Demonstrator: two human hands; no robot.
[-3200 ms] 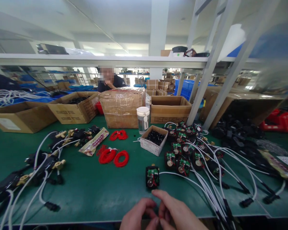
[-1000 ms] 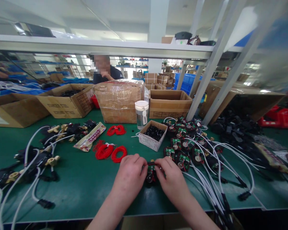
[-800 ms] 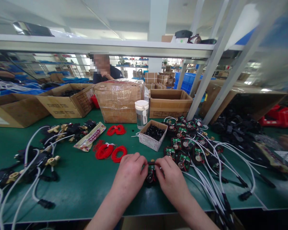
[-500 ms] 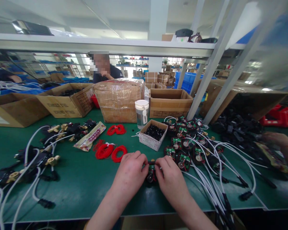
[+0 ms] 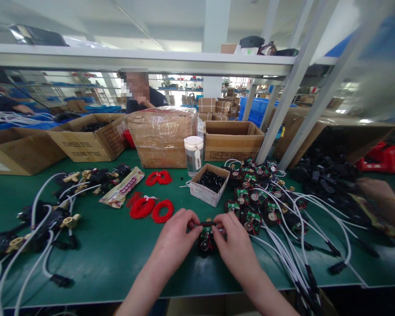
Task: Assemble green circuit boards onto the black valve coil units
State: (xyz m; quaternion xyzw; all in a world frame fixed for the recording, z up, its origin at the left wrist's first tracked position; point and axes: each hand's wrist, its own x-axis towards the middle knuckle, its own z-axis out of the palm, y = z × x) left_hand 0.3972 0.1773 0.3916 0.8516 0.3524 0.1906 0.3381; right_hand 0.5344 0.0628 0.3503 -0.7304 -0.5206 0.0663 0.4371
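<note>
Between my hands, on the green table, stands a small round black unit (image 5: 206, 242) with a green circuit board and a round metal part facing me. Across its top lies a thin black piece (image 5: 208, 224). My left hand (image 5: 179, 230) pinches the left end of that piece between thumb and fingertip. At its other end my right hand (image 5: 233, 235) is closed in a pinch, its fingertips close to the unit's red wires. What exactly the right fingertips press is partly hidden. Just beyond, a small open box (image 5: 206, 199) holds many small black parts.
More circuit-board units (image 5: 250, 219) with white cables (image 5: 283, 259) crowd the right. At left lie assemblies with brass fittings (image 5: 70, 220). Red wire bundles (image 5: 162, 211), a printed packet (image 5: 122, 188), a lidded bottle (image 5: 194, 158) and cartons (image 5: 164, 145) stand farther back. A co-worker's hand (image 5: 375, 188) is at right.
My left hand's fingers have spread a little and show more of the thin black piece. The unit stays between my hands. At right, the co-worker's hand has shifted slightly left.
</note>
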